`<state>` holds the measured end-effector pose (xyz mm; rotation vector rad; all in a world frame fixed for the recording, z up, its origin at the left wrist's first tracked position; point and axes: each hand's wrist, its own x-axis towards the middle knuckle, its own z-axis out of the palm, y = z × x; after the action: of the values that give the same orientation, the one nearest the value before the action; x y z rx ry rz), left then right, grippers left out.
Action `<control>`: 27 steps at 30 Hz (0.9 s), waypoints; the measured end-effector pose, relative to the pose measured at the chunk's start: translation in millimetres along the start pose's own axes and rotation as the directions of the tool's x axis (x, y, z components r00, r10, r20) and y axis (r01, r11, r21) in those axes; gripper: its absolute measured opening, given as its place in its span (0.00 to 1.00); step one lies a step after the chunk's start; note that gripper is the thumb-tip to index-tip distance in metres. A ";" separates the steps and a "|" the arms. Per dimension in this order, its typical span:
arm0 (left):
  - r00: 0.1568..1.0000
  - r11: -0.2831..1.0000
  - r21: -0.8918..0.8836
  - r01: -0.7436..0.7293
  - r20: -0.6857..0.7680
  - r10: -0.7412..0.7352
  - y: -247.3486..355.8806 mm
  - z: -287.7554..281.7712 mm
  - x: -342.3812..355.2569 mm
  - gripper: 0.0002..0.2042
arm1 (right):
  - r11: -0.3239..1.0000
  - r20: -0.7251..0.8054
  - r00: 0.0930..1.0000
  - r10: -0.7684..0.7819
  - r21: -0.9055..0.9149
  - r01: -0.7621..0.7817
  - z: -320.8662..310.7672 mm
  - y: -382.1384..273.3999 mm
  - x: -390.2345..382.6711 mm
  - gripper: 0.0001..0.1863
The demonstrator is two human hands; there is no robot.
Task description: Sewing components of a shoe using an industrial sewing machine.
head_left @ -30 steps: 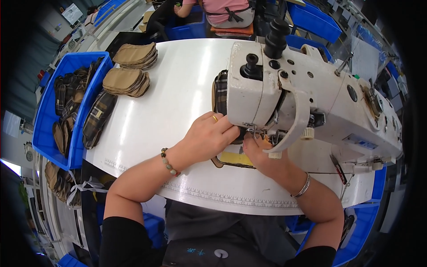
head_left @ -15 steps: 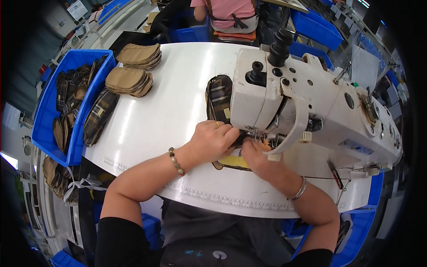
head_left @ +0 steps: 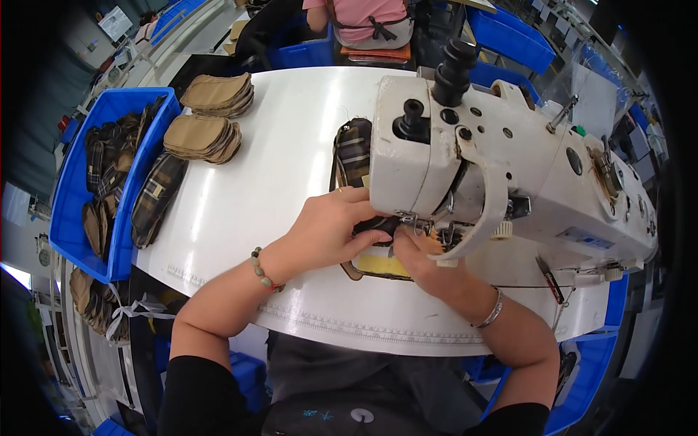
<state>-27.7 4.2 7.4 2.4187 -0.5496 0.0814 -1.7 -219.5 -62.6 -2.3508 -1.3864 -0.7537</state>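
Note:
A dark plaid fabric pouch (head_left: 354, 154) lies at the front end of the white sewing machine (head_left: 436, 160), partly hidden behind the machine head. Toward me its yellow part (head_left: 382, 264) shows, with a dark edge. My left hand (head_left: 325, 231) is closed on the pouch's dark edge left of the needle area, thumb on the near side and fingers on the far side. Close by the presser foot, my right hand (head_left: 425, 263) has its fingers pressed together on the same pouch. Its fingertips are partly hidden by the machine, as is the stitching spot.
Two stacks of tan fabric pieces (head_left: 200, 138) lie on the white table (head_left: 283, 160). Beside them a plaid pouch leans against a blue bin (head_left: 62, 218) of plaid pieces. Red-and-black thread snips (head_left: 550, 280) lie right of my right hand. A person in pink (head_left: 371, 18) sits beyond.
My left hand has shifted a little left, and its thumb now stretches along the pouch's edge. The right hand stays by the presser foot. The whole view has shifted slightly.

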 end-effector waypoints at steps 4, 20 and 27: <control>0.999 0.993 0.111 -0.048 0.027 0.045 -0.9 6.4 2.3 0.12 | 0.999 -0.088 0.996 -0.028 0.029 0.031 -0.8 0.4 2.4 0.19; 0.977 0.983 0.052 -0.175 -0.111 0.180 -19.3 20.9 6.4 0.10 | 0.999 0.232 0.972 0.022 -0.038 -0.013 -29.6 -25.9 2.4 0.22; 0.993 0.989 0.091 -0.120 0.013 0.119 -19.1 14.3 3.6 0.13 | 0.998 0.276 0.961 0.037 0.039 -0.050 -21.1 -25.8 -3.3 0.23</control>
<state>-17.8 7.5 -14.4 2.4735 -0.7087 0.1516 -31.5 -220.1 -47.4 -2.5143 -1.4345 -0.3882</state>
